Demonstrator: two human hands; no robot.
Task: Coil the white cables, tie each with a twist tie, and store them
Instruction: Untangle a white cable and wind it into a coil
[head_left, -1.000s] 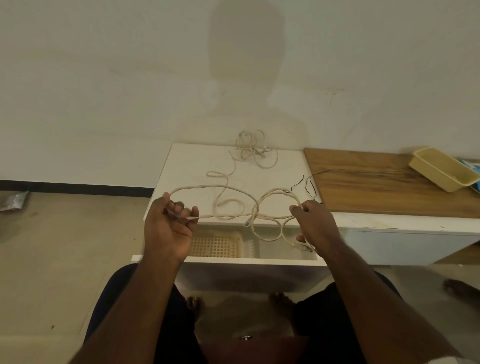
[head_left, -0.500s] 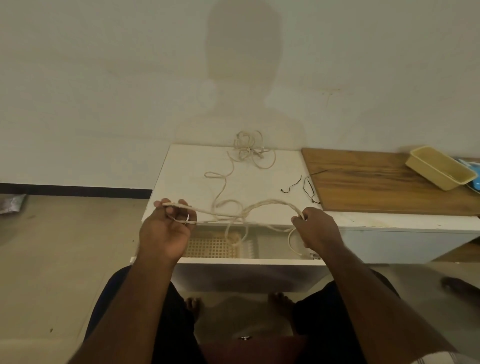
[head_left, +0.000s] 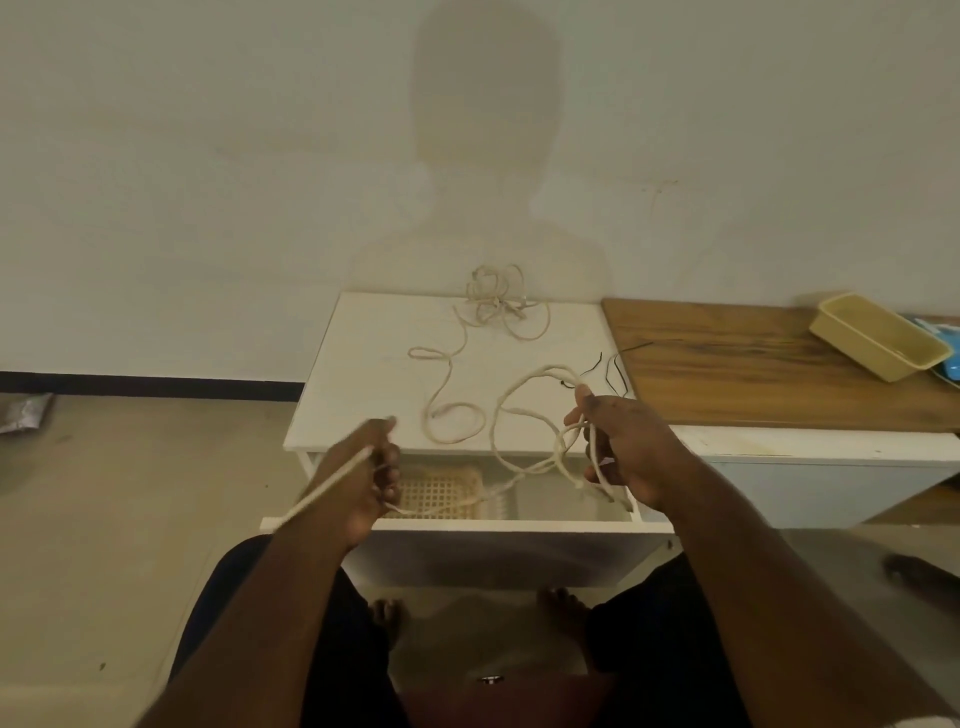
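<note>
A white cable (head_left: 506, 405) loops over the front of the white cabinet top (head_left: 363, 374) and sags into the open drawer (head_left: 519, 525). My left hand (head_left: 363, 475) grips one stretch of it, which runs down-left past my wrist. My right hand (head_left: 621, 447) holds several gathered loops of the same cable above the drawer's right end. A second white cable (head_left: 493, 301) lies tangled at the back of the cabinet top, with a strand trailing forward. Thin black twist ties (head_left: 613, 371) lie at the top's right edge, just beyond my right hand.
A woven basket (head_left: 441, 491) sits inside the open drawer. To the right is a wooden tabletop (head_left: 753, 374) with a yellow tray (head_left: 878, 335) and something blue behind it. A plain wall stands directly behind the cabinet. My knees are under the drawer.
My left hand has dropped toward the drawer front, drawing the cable down-left. My right hand has turned and lifted, with more loops gathered in it. The cable's slack now hangs into the drawer.
</note>
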